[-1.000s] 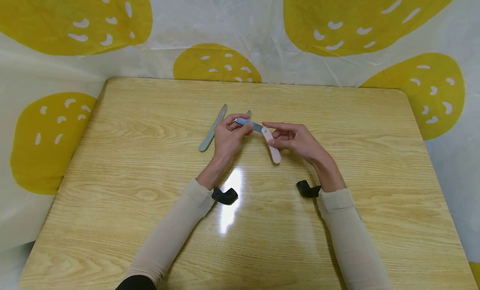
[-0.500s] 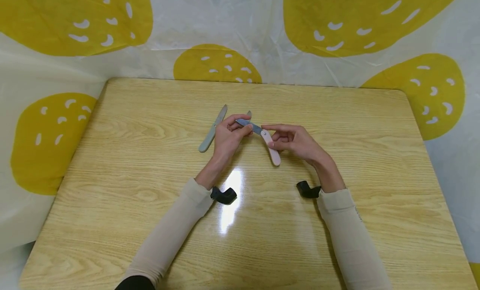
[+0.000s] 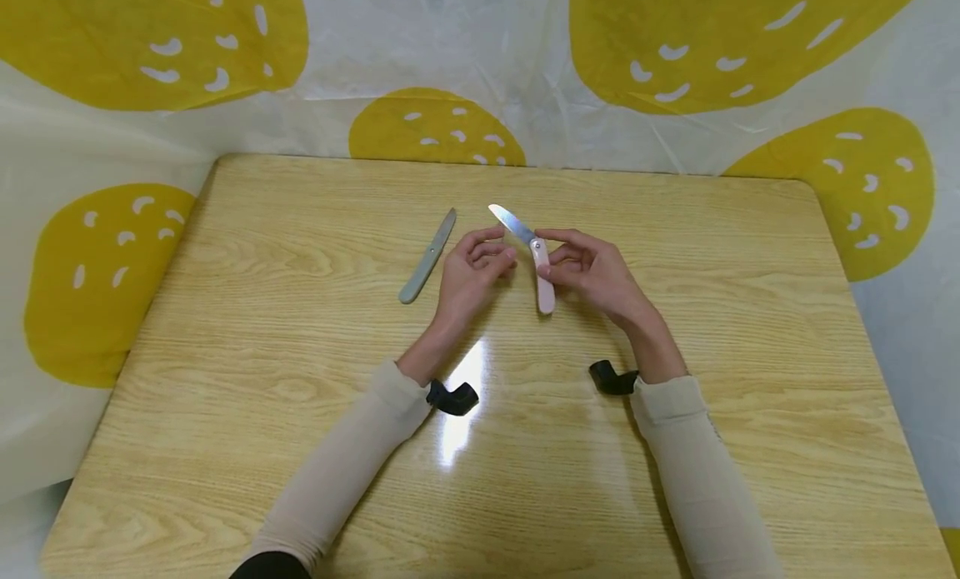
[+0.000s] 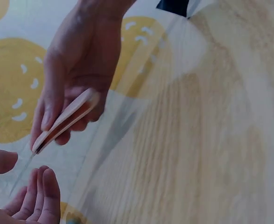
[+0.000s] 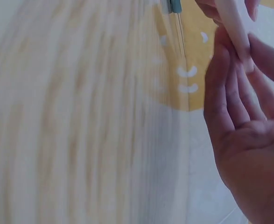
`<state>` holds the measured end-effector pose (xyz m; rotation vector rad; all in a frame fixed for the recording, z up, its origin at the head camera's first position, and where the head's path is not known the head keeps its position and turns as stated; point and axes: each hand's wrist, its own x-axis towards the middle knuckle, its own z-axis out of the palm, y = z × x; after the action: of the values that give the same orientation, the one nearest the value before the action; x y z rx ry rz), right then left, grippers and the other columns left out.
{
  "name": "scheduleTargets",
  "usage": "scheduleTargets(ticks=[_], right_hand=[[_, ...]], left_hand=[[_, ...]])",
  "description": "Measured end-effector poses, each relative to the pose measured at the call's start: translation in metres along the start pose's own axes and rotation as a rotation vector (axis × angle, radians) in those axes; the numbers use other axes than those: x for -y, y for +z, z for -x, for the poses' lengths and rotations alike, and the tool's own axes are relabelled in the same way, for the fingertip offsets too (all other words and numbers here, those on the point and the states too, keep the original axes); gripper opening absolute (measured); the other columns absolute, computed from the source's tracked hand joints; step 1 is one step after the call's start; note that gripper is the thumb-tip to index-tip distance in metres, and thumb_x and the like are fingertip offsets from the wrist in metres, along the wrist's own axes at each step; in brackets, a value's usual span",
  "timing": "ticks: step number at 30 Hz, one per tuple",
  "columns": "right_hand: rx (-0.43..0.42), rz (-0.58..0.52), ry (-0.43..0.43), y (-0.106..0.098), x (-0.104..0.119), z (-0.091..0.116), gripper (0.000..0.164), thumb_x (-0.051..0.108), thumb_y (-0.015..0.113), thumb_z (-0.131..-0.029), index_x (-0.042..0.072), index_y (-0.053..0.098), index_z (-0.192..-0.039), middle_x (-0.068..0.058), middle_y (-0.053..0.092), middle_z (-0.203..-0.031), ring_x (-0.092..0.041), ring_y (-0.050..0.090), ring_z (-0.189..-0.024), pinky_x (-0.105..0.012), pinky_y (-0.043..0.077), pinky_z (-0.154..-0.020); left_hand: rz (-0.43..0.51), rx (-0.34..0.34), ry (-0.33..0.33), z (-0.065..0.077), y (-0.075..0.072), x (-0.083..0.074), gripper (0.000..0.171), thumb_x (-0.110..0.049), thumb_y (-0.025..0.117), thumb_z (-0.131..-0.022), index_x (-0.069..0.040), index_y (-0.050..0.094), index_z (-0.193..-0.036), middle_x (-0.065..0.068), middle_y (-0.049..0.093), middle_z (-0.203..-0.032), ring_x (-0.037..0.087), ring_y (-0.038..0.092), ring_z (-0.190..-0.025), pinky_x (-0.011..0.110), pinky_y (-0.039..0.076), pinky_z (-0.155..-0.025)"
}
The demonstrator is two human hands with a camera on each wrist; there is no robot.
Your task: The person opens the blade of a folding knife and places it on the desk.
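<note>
My right hand pinches the pink handle of a folding knife between thumb and fingers, above the table. Its silver blade is swung out at an angle to the handle, tip toward the far left. Beside the blade is my left hand, fingers loosely bent and holding nothing. In the left wrist view, the thin blade passes near the left thumb and fingers, and the slot of the pink handle shows. Left of my left hand lies a grey-green knife, its blade out and pointing away.
The wooden table reaches back to a white curtain printed with yellow shapes. Black wrist mounts stick out from both cuffs. A bright light reflection lies on the tabletop between the forearms.
My left hand has let go of the blade. The pink knife has moved up and away from me, its handle turned more upright, still in my right hand. The grey-green knife stays put.
</note>
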<state>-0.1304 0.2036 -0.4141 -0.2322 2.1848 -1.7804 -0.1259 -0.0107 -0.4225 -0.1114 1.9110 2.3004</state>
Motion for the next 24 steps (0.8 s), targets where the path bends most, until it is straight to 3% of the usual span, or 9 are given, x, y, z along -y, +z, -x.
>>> scheduleTargets(ticks=[4, 6, 14, 18, 24], right_hand=[[-0.099, -0.049, -0.038, 0.002, 0.002, -0.001, 0.05, 0.004, 0.074, -0.095, 0.008, 0.061, -0.144, 0.004, 0.076, -0.094, -0.01, 0.075, -0.082, -0.026, 0.061, -0.076], [-0.138, -0.088, -0.054, 0.003, 0.003, -0.002, 0.05, 0.003, 0.075, -0.094, 0.006, 0.06, -0.142, 0.004, 0.077, -0.093, -0.009, 0.076, -0.083, -0.025, 0.061, -0.077], [-0.252, -0.153, -0.075, 0.008, 0.005, -0.006, 0.046, 0.002, 0.078, -0.092, 0.005, 0.063, -0.135, 0.008, 0.078, -0.089, -0.006, 0.076, -0.08, -0.022, 0.061, -0.075], [-0.271, -0.168, -0.084, 0.01, 0.005, -0.006, 0.045, 0.002, 0.077, -0.092, 0.006, 0.064, -0.134, 0.009, 0.078, -0.089, -0.006, 0.074, -0.08, -0.022, 0.06, -0.074], [-0.274, -0.194, -0.104, 0.011, 0.004, -0.007, 0.042, 0.001, 0.077, -0.091, 0.007, 0.064, -0.13, 0.008, 0.078, -0.091, -0.006, 0.074, -0.081, -0.02, 0.059, -0.073]], left_hand=[[-0.029, 0.04, -0.013, 0.005, 0.005, 0.001, 0.033, -0.003, 0.068, -0.098, 0.005, 0.061, -0.13, 0.012, 0.071, -0.102, 0.042, 0.071, -0.096, 0.049, 0.061, -0.089], [-0.04, 0.067, -0.022, 0.008, 0.008, 0.002, 0.032, -0.003, 0.068, -0.099, 0.007, 0.062, -0.129, 0.013, 0.071, -0.103, 0.045, 0.07, -0.097, 0.054, 0.06, -0.091], [-0.084, 0.163, -0.051, 0.015, 0.012, 0.009, 0.026, -0.009, 0.069, -0.1, 0.005, 0.066, -0.122, 0.011, 0.073, -0.097, 0.034, 0.071, -0.084, 0.038, 0.063, -0.079], [-0.078, 0.177, -0.064, 0.015, 0.012, 0.012, 0.022, -0.009, 0.071, -0.099, 0.001, 0.068, -0.118, 0.011, 0.074, -0.097, 0.033, 0.072, -0.085, 0.032, 0.063, -0.076], [-0.097, 0.179, -0.078, 0.016, 0.013, 0.013, 0.026, -0.005, 0.073, -0.095, 0.003, 0.068, -0.119, 0.015, 0.075, -0.1, 0.019, 0.07, -0.076, 0.025, 0.06, -0.07]])
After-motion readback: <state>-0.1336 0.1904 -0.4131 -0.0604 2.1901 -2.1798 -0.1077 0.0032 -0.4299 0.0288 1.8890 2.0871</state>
